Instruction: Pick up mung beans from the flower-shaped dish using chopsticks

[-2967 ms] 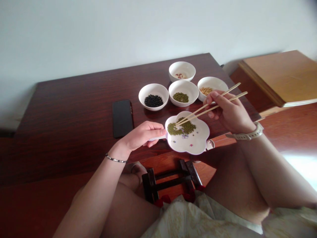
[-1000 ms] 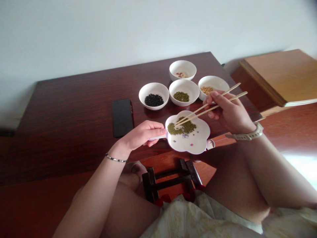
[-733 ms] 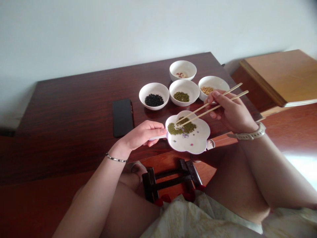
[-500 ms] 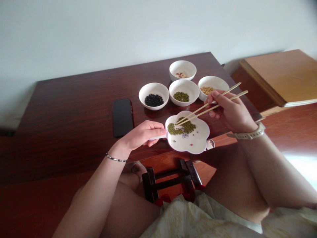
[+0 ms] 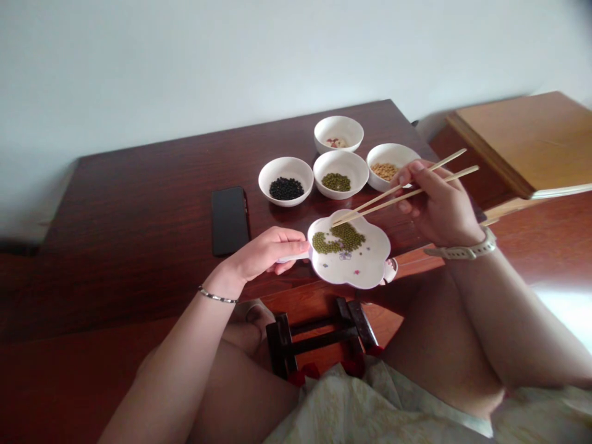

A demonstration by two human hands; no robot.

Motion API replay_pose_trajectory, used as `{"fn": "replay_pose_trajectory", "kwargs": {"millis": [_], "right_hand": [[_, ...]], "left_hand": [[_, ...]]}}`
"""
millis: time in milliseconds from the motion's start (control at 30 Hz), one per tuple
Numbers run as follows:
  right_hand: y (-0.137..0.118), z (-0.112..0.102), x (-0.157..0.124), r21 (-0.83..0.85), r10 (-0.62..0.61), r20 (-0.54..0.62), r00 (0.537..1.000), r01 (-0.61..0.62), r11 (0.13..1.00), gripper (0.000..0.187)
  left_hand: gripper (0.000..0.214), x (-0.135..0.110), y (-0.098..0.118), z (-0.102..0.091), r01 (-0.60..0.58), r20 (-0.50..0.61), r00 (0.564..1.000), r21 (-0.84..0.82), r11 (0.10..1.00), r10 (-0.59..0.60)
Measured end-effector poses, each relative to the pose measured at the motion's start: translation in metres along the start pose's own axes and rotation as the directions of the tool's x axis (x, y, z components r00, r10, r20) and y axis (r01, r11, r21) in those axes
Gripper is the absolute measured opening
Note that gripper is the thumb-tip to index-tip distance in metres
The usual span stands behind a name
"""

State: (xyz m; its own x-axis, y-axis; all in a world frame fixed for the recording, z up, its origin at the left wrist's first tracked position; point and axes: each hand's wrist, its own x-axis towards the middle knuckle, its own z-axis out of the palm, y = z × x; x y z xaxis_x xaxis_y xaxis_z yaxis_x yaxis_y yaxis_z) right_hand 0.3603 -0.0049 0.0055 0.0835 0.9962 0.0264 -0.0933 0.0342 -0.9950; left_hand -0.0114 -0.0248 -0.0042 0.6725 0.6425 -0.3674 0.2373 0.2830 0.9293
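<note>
My left hand is closed round the handle of a white flower-shaped plate with a purple rim. Green mung beans lie in its upper left part. In my right hand is a pair of chopsticks, their tips close together over the upper edge of the beans. Whether the tips pinch a bean is too small to tell. Just beyond the plate stands a white bowl of mung beans. A bowl of black beans is left of it; a bowl of yellow beans, partly behind my right hand, is right.
Another white bowl with reddish and pale pieces stands at the back. A black phone lies left on the dark wooden table. A lighter wooden surface is at the right, a dark stool below.
The chopstick tips have shifted slightly up and right across the plate, and my right hand has moved a little right. My left hand and the plate stay nearly in place.
</note>
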Motion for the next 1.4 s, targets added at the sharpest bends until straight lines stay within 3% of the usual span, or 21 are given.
{"fn": "replay_pose_trajectory", "kwargs": {"millis": [500,667,933,1167,1400], "right_hand": [[-0.005,-0.023,-0.003,0.034,0.048,0.002,0.999,-0.048,0.998,0.04],[-0.015,-0.022,-0.018,-0.045,0.047,0.019,0.999,-0.046,0.998,0.046],[-0.02,-0.008,-0.035,-0.054,-0.015,-0.006,1.0,0.015,0.998,0.053],[-0.01,-0.008,-0.032,0.0,-0.039,-0.069,0.997,0.039,0.999,0.051],[-0.004,-0.011,-0.023,0.047,-0.005,-0.098,0.995,0.01,0.999,0.047]], "left_hand": [[0.043,-0.006,-0.003,0.007,-0.007,-0.159,0.987,0.028,1.0,0.012],[0.048,-0.01,0.002,0.022,-0.03,-0.256,0.967,-0.026,0.999,0.022],[0.049,-0.016,0.006,0.047,-0.045,-0.307,0.951,-0.03,0.999,0.034],[0.043,-0.021,0.006,0.075,-0.099,-0.38,0.924,-0.106,0.989,0.051],[0.046,-0.018,-0.003,0.095,-0.173,-0.495,0.866,-0.157,0.972,0.074]]}}
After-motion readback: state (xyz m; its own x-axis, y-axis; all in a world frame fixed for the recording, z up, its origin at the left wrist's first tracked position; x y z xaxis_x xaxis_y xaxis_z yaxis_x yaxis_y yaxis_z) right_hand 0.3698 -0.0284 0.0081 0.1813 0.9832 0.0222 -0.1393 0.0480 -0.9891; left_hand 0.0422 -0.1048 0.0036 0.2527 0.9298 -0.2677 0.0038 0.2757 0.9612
